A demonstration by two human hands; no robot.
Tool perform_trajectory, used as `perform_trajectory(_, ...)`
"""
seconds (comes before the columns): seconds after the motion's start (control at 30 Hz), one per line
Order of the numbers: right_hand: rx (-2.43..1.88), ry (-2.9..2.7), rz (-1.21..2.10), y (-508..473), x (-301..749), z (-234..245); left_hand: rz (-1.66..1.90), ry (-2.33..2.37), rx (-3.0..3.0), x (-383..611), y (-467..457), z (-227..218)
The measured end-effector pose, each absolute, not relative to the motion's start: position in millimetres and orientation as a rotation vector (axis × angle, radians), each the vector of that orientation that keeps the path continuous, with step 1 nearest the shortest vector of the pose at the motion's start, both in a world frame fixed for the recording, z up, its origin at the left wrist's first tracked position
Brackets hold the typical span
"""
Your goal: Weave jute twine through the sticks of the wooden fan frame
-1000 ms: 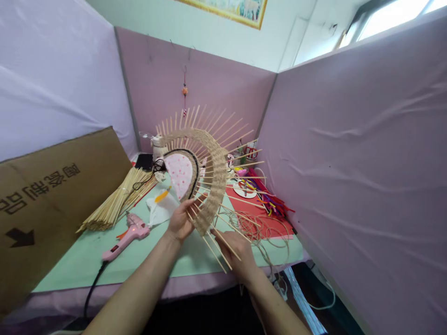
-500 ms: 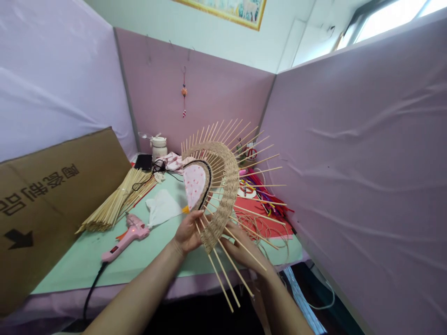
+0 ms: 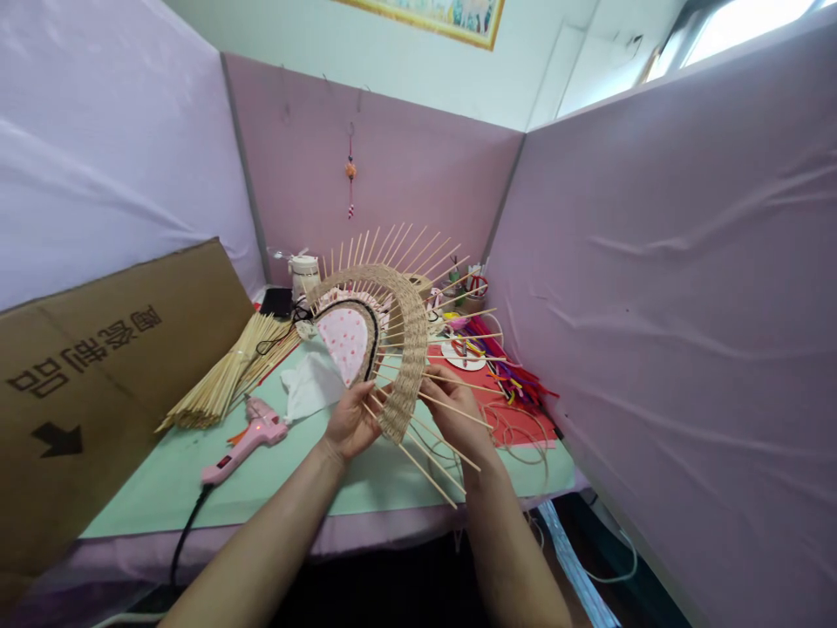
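Between my hands is a half-round woven fan (image 3: pixel 413 336), with a band of tan cord woven over thin wooden sticks that radiate past its outer edge. Its centre is pink-and-white dotted cloth (image 3: pixel 344 340), bordered by tan and black rows. My left hand (image 3: pixel 353 423) is closed on the fan's lower inner end, thumb on top near the cloth. At the band's outer right edge, my right hand (image 3: pixel 452 408) pinches around the sticks; some of its fingers are hidden behind them. The fan is held tilted above the table.
A pink glue gun (image 3: pixel 245 440) lies on the green tabletop (image 3: pixel 288 488) beside a white cloth (image 3: pixel 312 384). Bundled sticks (image 3: pixel 215 375) lean near a cardboard sheet (image 3: pixel 118 392). On the right are loose cord (image 3: pixel 523 436), a red sheet (image 3: pixel 487 401) and coloured pipe cleaners (image 3: pixel 516 371).
The fan has shifted left and turned, showing more of its dotted cloth. My right hand has come up from beneath the fan to its outer edge. My left hand keeps its hold.
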State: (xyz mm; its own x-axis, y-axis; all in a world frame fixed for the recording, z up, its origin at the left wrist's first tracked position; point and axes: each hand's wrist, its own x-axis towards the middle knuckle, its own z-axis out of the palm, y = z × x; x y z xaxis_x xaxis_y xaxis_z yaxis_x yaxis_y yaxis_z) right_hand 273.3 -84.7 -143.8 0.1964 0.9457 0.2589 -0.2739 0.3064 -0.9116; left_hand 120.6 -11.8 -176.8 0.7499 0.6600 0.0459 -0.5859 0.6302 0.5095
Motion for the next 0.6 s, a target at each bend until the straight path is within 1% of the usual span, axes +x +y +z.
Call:
perform_trajectory(0.4, -0.59, -0.896, 1.304, -78, 260, -140, 0.743, 0.128, 0.528, 120, -16, -179)
perform_trajectory(0.6, -0.629, -0.709, 1.161, -75, 253, -136, 0.717, 0.16, 0.437, 115, -16, -183)
